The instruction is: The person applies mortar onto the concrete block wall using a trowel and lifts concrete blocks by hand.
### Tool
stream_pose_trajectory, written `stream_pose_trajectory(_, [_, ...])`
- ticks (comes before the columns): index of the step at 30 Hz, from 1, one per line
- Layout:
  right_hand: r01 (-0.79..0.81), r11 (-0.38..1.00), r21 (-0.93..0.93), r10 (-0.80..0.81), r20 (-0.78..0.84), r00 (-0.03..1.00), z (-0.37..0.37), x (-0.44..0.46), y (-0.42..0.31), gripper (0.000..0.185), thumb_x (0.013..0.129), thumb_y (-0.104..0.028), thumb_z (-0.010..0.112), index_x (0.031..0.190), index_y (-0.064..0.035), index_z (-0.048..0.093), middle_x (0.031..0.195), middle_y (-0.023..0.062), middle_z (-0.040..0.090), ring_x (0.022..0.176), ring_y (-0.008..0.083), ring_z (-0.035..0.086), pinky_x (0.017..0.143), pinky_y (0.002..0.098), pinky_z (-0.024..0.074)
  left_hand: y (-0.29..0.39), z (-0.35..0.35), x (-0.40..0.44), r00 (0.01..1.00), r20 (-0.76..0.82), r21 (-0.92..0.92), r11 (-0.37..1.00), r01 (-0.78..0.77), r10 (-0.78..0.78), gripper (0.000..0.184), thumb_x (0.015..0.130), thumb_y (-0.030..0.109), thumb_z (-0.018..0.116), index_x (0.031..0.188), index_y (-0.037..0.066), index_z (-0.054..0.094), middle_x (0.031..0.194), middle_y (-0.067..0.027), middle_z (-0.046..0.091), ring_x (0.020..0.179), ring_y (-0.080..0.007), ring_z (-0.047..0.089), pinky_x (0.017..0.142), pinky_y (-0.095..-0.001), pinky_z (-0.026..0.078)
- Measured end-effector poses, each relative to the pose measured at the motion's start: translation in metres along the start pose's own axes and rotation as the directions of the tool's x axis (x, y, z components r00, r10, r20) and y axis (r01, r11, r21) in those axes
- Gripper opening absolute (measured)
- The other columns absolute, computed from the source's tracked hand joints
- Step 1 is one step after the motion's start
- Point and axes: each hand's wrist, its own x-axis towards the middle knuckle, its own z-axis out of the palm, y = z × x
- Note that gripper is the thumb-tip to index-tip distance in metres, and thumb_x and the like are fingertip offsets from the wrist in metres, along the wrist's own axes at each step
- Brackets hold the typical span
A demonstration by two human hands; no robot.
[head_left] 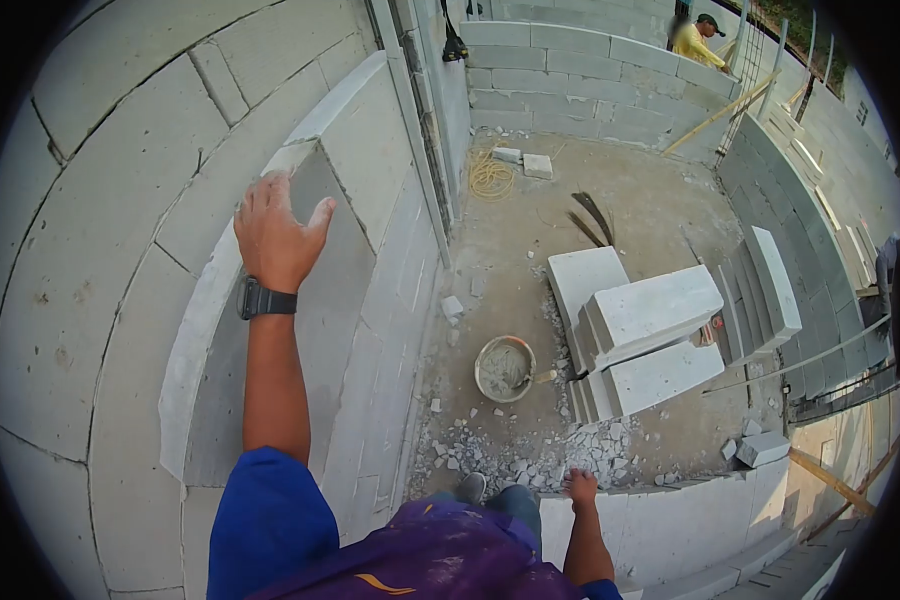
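Observation:
My left hand (278,228) lies on the top edge of a light grey block (320,270) in the wall at the left, thumb spread from the fingers; a dark watch (268,299) is on that wrist. Low in the view, right of my legs, my right hand (581,485) hangs above the rubble with its fingers curled; whether it holds anything is too small to make out. A round bucket of grey mortar (505,369) stands on the floor in front of me, a handle sticking out at its right.
White blocks (655,310) are stacked right of the bucket. Broken pieces (590,450) litter the floor by my feet. A yellow cord (491,175) lies coiled near the far wall (580,75). Beyond it is a person in yellow (698,42). Wooden props (832,478) lean at right.

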Motion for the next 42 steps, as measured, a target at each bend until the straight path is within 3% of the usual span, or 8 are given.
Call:
stream_pose_trajectory(4, [0.187,0.975,-0.117,-0.177,0.095,0.98,0.024,0.019,-0.056,0.02,0.097,-0.025,0.064,0.095,-0.0062,0.059,0.08,0.0058,0.065,0.06,0.0167,0.062,0.049,0.0296,0.0486,-0.023,0.038,0.006,0.942,0.2,0.402,0.899,0.173,-0.27,0.077,0.079,0.046,0.077,0.137,0.002,0.053,0.14,-0.0177,0.055,0.128,-0.033,0.053,0.105,-0.0443,0.044])
stream_pose_trajectory(16, [-0.215,0.855,-0.472,0.3,0.112,0.947,-0.051,0.084,-0.024,0.029,0.092,-0.03,0.063,0.087,-0.0016,0.065,0.08,0.011,0.067,0.061,0.0195,0.067,0.049,0.0332,0.0537,-0.022,0.055,0.022,0.906,0.291,0.481,0.866,0.138,-0.306,0.064,0.08,0.037,0.078,0.133,0.007,0.057,0.129,-0.0159,0.064,0.109,-0.0369,0.066,0.089,-0.0454,0.055])
stream_pose_trajectory(20, [0.103,0.694,-0.713,0.097,0.234,0.967,-0.058,0.138,-0.046,0.035,0.089,-0.034,0.067,0.089,0.0016,0.065,0.085,0.0181,0.069,0.073,0.0263,0.068,0.061,0.0383,0.0532,-0.015,0.072,0.015,0.941,0.175,0.573,0.807,0.142,-0.289,0.06,0.084,0.037,0.077,0.132,0.006,0.058,0.129,-0.0147,0.064,0.116,-0.0348,0.063,0.095,-0.0468,0.052])
stream_pose_trajectory(23, [0.218,0.526,-0.822,-0.086,0.204,0.975,-0.039,0.17,-0.087,0.042,0.087,-0.036,0.068,0.095,0.0049,0.066,0.095,0.0252,0.071,0.089,0.0374,0.07,0.079,0.0467,0.0546,0.042,0.105,-0.02,0.989,0.048,0.366,0.919,-0.145,0.137,0.056,0.086,0.028,0.077,0.133,0.005,0.058,0.129,-0.015,0.064,0.12,-0.0334,0.06,0.1,-0.0468,0.048])
stream_pose_trajectory(25, [0.159,0.505,-0.848,-0.019,0.173,0.985,-0.006,0.175,-0.142,0.039,0.09,-0.035,0.065,0.101,0.0019,0.067,0.101,0.0263,0.07,0.098,0.043,0.066,0.089,0.0489,0.0514,0.075,0.155,-0.085,0.969,0.234,-0.223,0.975,-0.025,0.079,0.055,0.085,0.017,0.078,0.135,0.005,0.057,0.128,-0.0165,0.063,0.119,-0.0338,0.059,0.103,-0.0469,0.044])
stream_pose_trajectory(28, [0.167,0.391,-0.905,0.083,0.216,0.973,0.052,0.239,-0.147,0.043,0.089,-0.033,0.065,0.116,-0.0001,0.061,0.119,0.0261,0.064,0.111,0.0427,0.062,0.095,0.0489,0.0495,0.104,0.248,-0.222,0.66,0.747,-0.346,0.805,0.483,-0.075,0.063,0.081,0.014,0.08,0.136,-0.001,0.052,0.137,-0.0212,0.054,0.126,-0.0372,0.053,0.106,-0.0444,0.043])
stream_pose_trajectory(35, [0.616,0.118,-0.779,-0.289,0.566,0.772,0.221,0.379,-0.119,0.044,0.08,-0.025,0.074,0.116,-0.0036,0.06,0.115,0.0183,0.059,0.115,0.0376,0.057,0.093,0.0463,0.0497,0.127,0.323,-0.533,-0.157,0.978,-0.004,0.758,0.652,0.14,0.071,0.088,0.037,0.073,0.141,-0.003,0.046,0.143,-0.0278,0.048,0.133,-0.0419,0.047,0.11,-0.0444,0.04])
stream_pose_trajectory(42, [0.24,-0.13,-0.962,0.084,0.23,0.97,0.273,0.46,-0.076,0.033,0.086,-0.028,0.069,0.109,-0.0044,0.064,0.114,0.0172,0.066,0.109,0.0343,0.066,0.09,0.0436,0.0535,0.109,0.371,-0.519,-0.157,0.983,0.067,0.614,0.787,0.095,0.072,0.086,0.034,0.079,0.14,-0.001,0.048,0.136,-0.0226,0.056,0.12,-0.0349,0.061,0.101,-0.0409,0.048])
